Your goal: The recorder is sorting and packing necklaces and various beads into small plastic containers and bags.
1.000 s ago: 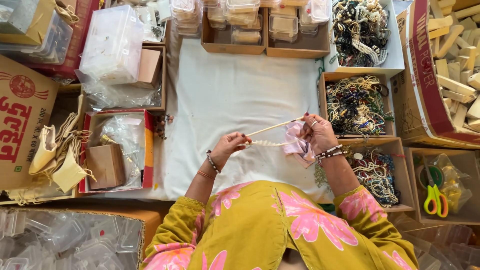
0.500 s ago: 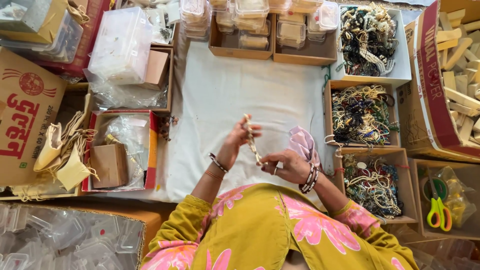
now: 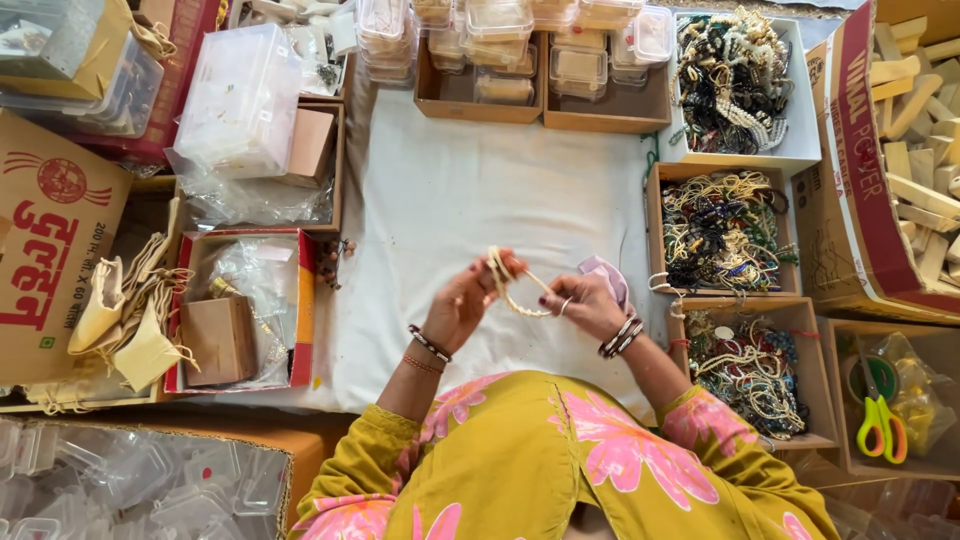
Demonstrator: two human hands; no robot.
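We see the left hand pinching a looped cream bead strand over the white cloth; right hand grips the strand's other end, a pale pink pouch tucked behind its fingers; strand hangs between both hands, above mid-cloth; cardboard box of mixed bracelets just beside the right hand.

Cream bead string between left hand and right hand, above white cloth.
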